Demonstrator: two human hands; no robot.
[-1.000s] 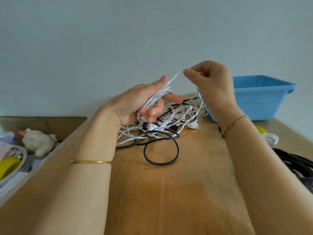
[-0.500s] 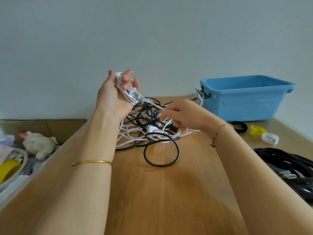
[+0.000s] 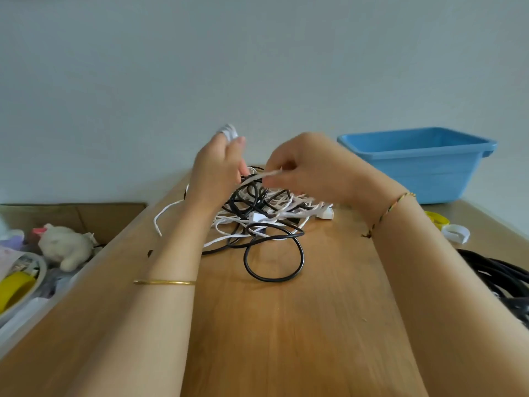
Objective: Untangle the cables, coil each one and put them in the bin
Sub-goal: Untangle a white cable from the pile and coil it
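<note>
Blue bin (image 3: 429,179) near cable tangle (image 3: 259,222), hands (image 3: 217,167) (image 3: 312,170) gripping white cable (image 3: 228,132)

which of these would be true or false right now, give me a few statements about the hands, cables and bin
1. The blue bin stands at the wooden table's far right. True.
2. The left hand lies flat on the table. False: it is raised, gripping loops of white cable.
3. The right hand pinches a white strand. True.
4. The black cable lies in the bin. False: it lies tangled on the table, one loop nearest the camera.
</note>
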